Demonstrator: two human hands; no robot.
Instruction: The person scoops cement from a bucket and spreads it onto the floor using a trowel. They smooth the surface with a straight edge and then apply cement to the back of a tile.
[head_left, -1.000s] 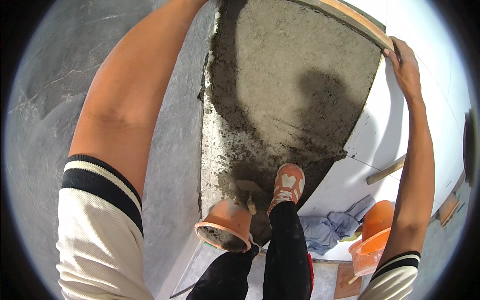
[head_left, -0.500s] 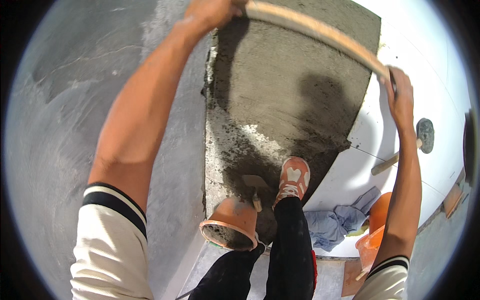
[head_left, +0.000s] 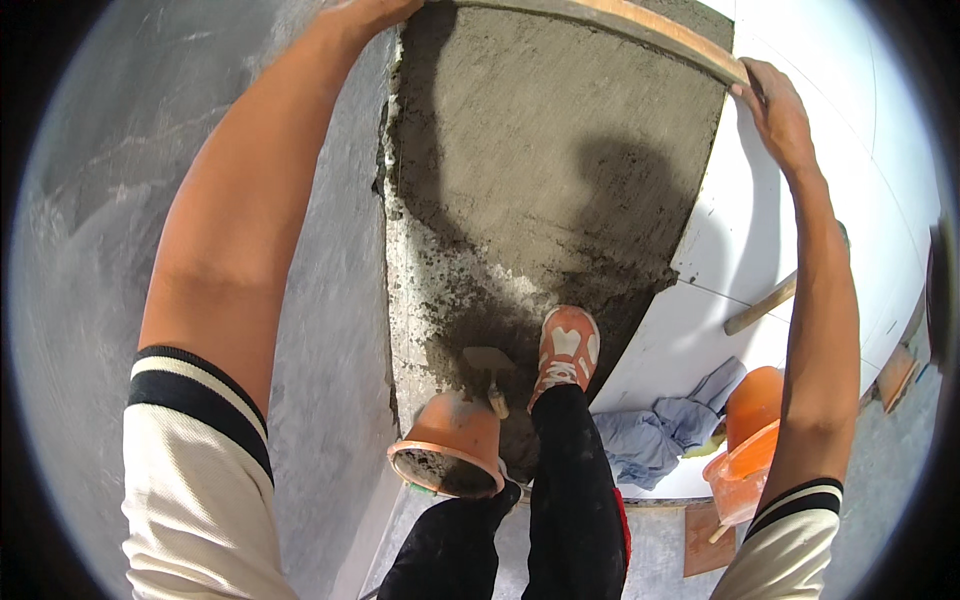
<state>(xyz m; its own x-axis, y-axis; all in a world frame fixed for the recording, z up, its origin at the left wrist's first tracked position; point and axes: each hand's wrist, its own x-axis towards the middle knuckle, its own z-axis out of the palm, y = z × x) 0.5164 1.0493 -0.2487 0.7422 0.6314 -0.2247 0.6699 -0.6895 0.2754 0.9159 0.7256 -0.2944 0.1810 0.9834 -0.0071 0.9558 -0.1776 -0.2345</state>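
Observation:
A long wooden screed board [head_left: 660,28] spans the wet grey mortar bed [head_left: 540,110] at its far end. My right hand [head_left: 778,112] is closed round the board's right end, above the white tiles. At the top edge, my left hand [head_left: 378,10] grips the board's left end, its fingers partly cut off by the picture's rim. Behind the board the mortar looks smooth; nearer my feet it turns rough and patchy. A trowel [head_left: 490,362] lies on the rough mortar beside my shoe.
An orange bucket [head_left: 455,428] with mortar inside lies tipped near my feet. White tiles [head_left: 660,350] border the bed, carrying a mallet [head_left: 762,305] partly behind my right forearm, a blue-grey cloth [head_left: 650,440] and orange buckets [head_left: 755,405]. A grey wall [head_left: 320,300] stands left.
The board and both my hands have moved farther away, toward the top of the picture. My left hand has also shifted left and partly out of view.

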